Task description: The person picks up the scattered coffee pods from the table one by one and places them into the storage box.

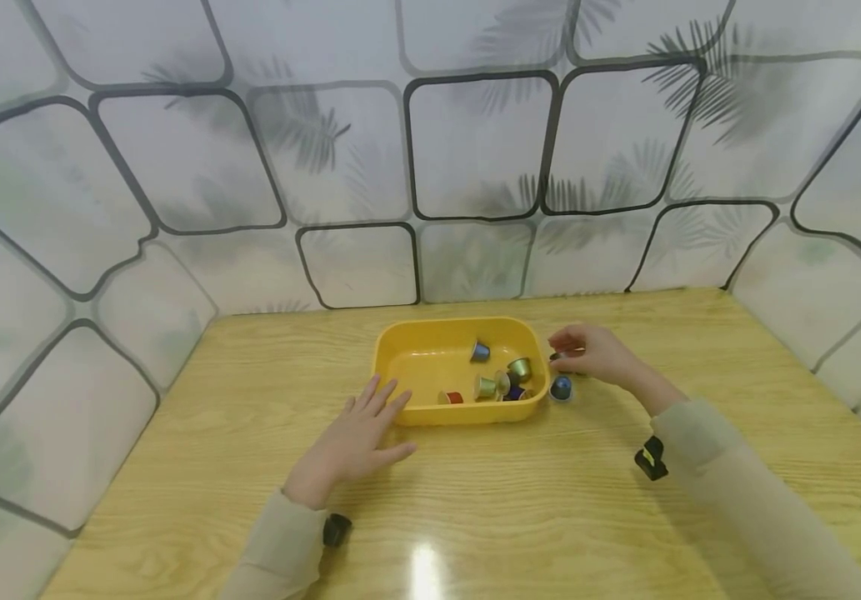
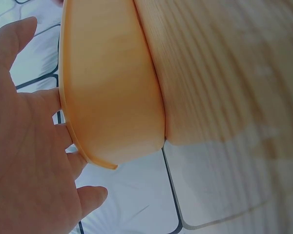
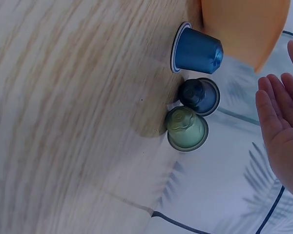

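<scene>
A yellow tray (image 1: 438,415) holds several coffee capsules, among them a blue capsule (image 1: 480,352), a pale green capsule (image 1: 485,387) and a red capsule (image 1: 451,398). At its front left corner my left hand (image 1: 347,442) touches the rim with spread fingers. My right hand (image 1: 597,357) hovers just right of the tray, its fingers loosely bent and nothing seen in them. Close to it on the table are an upright blue capsule (image 3: 198,50), a black capsule (image 3: 199,95) and a green capsule (image 3: 186,129); the head view partly hides the last two behind the hand.
The wooden table (image 1: 513,508) runs back to a patterned padded wall (image 1: 475,150), which also rises along both sides. Both sleeved wrists carry small black devices.
</scene>
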`<state>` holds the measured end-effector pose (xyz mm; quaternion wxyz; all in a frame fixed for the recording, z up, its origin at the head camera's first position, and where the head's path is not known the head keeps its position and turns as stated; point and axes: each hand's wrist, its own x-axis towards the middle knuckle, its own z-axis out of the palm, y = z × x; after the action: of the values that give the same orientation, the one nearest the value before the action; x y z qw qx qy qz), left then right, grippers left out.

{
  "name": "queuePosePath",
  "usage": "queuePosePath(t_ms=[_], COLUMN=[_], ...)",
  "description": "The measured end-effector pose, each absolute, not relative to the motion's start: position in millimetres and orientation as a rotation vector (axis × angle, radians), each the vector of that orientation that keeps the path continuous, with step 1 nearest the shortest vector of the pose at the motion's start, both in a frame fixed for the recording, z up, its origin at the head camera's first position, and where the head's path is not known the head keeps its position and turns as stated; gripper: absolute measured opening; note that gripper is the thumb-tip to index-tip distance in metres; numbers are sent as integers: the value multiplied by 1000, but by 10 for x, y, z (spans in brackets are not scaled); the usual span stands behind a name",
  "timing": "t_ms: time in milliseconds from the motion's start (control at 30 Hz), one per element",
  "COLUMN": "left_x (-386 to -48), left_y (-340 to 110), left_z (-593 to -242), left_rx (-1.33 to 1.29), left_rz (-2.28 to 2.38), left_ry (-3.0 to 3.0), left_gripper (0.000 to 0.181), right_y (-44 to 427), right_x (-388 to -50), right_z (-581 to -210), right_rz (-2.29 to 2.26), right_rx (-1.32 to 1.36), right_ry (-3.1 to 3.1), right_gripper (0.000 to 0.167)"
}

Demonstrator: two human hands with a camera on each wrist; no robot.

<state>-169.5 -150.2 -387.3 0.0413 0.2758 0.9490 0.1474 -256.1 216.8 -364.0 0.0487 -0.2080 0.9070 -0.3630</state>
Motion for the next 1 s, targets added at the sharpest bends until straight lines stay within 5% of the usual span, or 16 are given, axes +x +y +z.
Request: queuePosePath(t_ms=[1000], left_x=[-1686], left_y=[-1497], left_z=[-3857], left_rx=[836], left_rz=[435], left_ry=[2899], left_gripper=[71], right_y=[2265], right_x=[-2543], right_z=[-3923], right_rz=[-1087], right_rx=[-657], right_ry=[2715], right_gripper=[37])
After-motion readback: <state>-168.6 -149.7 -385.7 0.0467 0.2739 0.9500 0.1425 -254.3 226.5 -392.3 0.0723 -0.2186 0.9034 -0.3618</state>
